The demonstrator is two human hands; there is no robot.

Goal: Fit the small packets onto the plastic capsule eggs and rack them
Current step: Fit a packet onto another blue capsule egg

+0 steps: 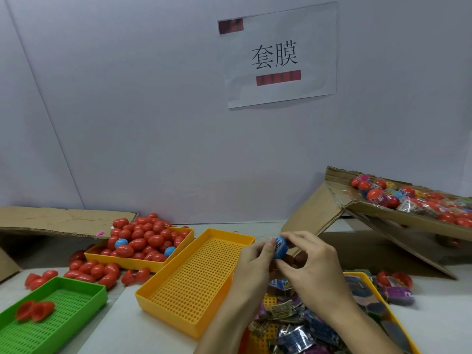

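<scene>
A pale tabletop (122, 325) runs up to a plain grey wall carrying a paper sign (281, 54) printed with two large characters. At the right, a cardboard box (383, 221) leans tilted on its folded flap, filled with finished red eggs wrapped in printed film (419, 198). At the left, a flat cardboard flap (58, 221) lies behind the trays.

In the middle sits a long orange perforated tray (194, 277), angled away from the viewer, with nothing in it. Behind and left of it, a second orange tray (127, 261) is heaped with red capsule eggs (143, 238) and two blue ones (121, 243); more red eggs (94, 270) have spilled onto the tabletop just beside it. Near the lower left corner, a green perforated tray (63, 310) holds one opened red shell (34, 310). At the lower right, another orange tray (398, 325), partly hidden by the forearms, is full of small printed packets (296, 335); a few wrapped eggs (396, 284) lie just outside it.

Above that packet tray, both hands meet around a blue capsule egg (280, 247) with a printed packet already partly on it. The left hand (255, 267) pinches it, thumb on top; the right hand (314, 264) has its fingers curled round the egg's far side. Each grip is closed on the egg.
</scene>
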